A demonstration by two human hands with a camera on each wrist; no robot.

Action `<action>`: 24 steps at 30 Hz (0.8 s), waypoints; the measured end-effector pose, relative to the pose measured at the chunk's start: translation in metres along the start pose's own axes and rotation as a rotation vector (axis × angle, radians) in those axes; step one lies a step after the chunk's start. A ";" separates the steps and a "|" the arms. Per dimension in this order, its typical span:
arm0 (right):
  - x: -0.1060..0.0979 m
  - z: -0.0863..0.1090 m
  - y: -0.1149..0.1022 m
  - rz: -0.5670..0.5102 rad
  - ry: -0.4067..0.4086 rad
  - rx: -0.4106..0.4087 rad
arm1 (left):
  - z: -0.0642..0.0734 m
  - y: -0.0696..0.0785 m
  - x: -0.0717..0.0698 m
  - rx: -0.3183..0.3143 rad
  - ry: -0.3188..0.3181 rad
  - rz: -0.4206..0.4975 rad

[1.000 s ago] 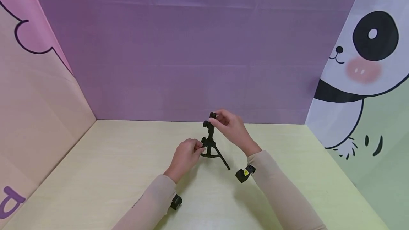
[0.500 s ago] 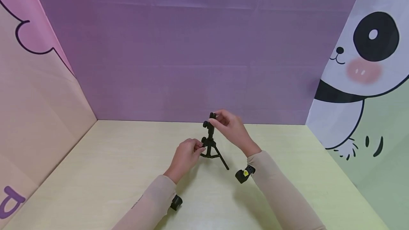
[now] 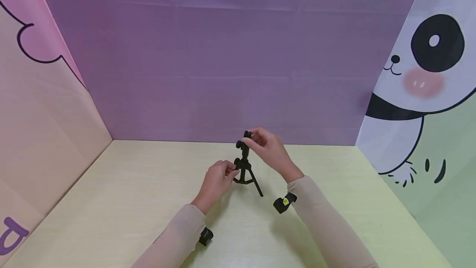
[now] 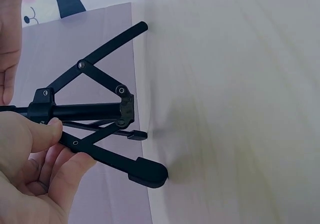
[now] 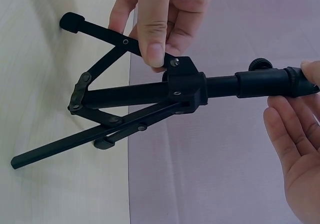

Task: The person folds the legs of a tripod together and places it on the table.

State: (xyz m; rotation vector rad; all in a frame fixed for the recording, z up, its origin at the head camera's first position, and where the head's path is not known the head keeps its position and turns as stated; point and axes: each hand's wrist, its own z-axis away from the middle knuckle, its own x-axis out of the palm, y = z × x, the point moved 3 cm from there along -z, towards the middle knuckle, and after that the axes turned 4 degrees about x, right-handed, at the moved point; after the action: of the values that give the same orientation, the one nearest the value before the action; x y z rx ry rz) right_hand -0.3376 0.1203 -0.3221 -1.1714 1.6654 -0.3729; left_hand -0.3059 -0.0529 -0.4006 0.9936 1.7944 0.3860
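A small black tripod (image 3: 244, 163) stands upright near the back of the table, its legs partly spread. My left hand (image 3: 216, 182) pinches one leg just below the hub; in the left wrist view that leg (image 4: 112, 160) lies between thumb and fingers. Higher up, my right hand (image 3: 272, 152) holds the top of the centre column, thumb and fingertips on the head. In the right wrist view a knob (image 5: 261, 63) sticks out from the column, and folding braces (image 5: 105, 58) join the legs to the central tube. One leg ends in a broad foot, another in a plain tip.
The pale table (image 3: 148, 185) runs back to a purple wall panel (image 3: 223, 61). Printed panels flank it, a panda (image 3: 420, 61) on the right. A small black camera (image 3: 284, 203) sits on the right wrist, another camera (image 3: 205, 236) on the left.
The tripod's right front leg has swung inward a little, its tip shifting left towards the column. Both hands stay almost where they were, still holding the tripod.
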 end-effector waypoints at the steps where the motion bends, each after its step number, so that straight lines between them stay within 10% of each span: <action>1: 0.000 0.000 0.000 -0.002 0.000 -0.002 | 0.000 0.000 0.000 0.006 0.002 -0.002; 24: -0.002 0.000 0.001 -0.004 0.000 -0.015 | 0.000 0.005 0.003 0.047 0.038 -0.008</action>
State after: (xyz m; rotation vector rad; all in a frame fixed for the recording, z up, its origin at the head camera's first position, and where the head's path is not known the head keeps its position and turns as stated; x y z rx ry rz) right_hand -0.3386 0.1224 -0.3217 -1.1865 1.6690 -0.3639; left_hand -0.3042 -0.0477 -0.3994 1.0176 1.8486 0.3611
